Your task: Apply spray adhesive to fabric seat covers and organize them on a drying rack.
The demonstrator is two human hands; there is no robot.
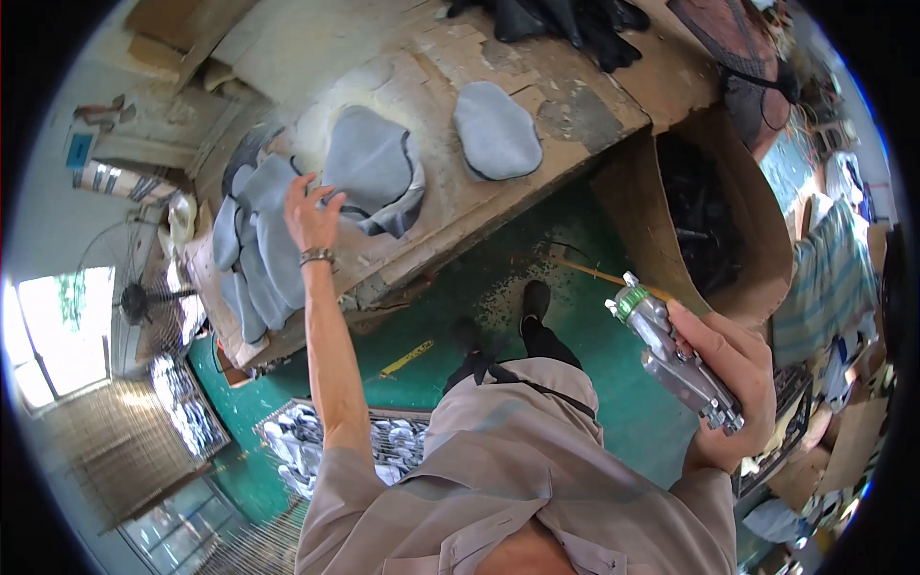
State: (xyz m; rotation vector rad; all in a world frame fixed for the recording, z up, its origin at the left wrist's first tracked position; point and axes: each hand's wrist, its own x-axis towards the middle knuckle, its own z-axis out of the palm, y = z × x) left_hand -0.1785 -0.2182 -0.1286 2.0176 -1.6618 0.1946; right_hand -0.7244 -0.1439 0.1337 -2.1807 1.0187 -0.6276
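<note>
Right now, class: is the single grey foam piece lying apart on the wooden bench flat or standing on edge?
Flat. The single grey foam piece shows its whole broad face, resting on the wooden bench apart from the pile.

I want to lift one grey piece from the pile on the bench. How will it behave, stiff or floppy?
Probably floppy: the grey pieces drape over one another and the bench edge. Likely light, being thin flat sheets. The left hand rests on them, so neighbours may slide along.

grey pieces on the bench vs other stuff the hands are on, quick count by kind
Grey pieces lying singly on the bench: 2, one large, one oval
Overlapping grey heap under the left hand: 1
Metal spray gun in the right hand: 1
Total: 4
</note>
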